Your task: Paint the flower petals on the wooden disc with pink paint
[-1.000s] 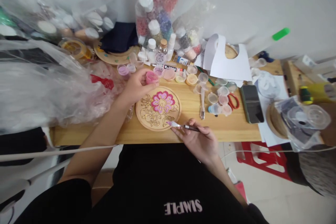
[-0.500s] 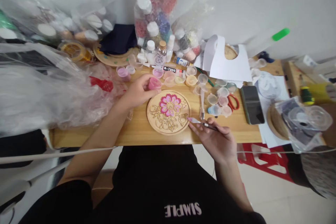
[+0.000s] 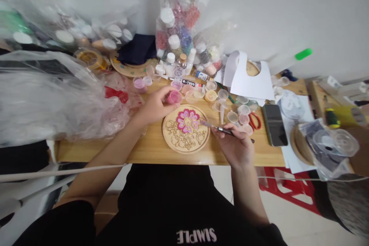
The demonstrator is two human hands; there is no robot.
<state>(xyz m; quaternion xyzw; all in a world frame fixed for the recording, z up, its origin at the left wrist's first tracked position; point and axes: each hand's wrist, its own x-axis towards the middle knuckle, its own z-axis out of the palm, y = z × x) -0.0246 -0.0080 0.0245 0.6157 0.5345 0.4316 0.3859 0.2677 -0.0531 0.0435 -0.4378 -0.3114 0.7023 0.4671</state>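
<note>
A small cup of pink material (image 3: pixel 174 97) is in the grip of my left hand (image 3: pixel 158 104), tilted just above the far left rim of a round wooden plaque (image 3: pixel 170 140). On the plaque a flower (image 3: pixel 187 121) is filled in pink and deep magenta, with gold-outlined leaves around it. My right hand (image 3: pixel 236 146) is closed round the dark handle of a palette knife (image 3: pixel 226 131). Its blade points left, over the plaque's right side near the flower; whether it touches the surface I cannot tell.
Several small plastic cups (image 3: pixel 233 116) crowd the table behind the plaque, beside a B-7000 glue tube (image 3: pixel 188 82). Red-handled scissors (image 3: pixel 255 121) and a phone (image 3: pixel 275 125) lie to the right. Clear plastic bags (image 3: pixel 57 100) fill the left side.
My right hand has raised the palette knife, bringing its blade up beside the flower. The cup in my left hand is now tipped more toward me. The whole view has shifted slightly.
</note>
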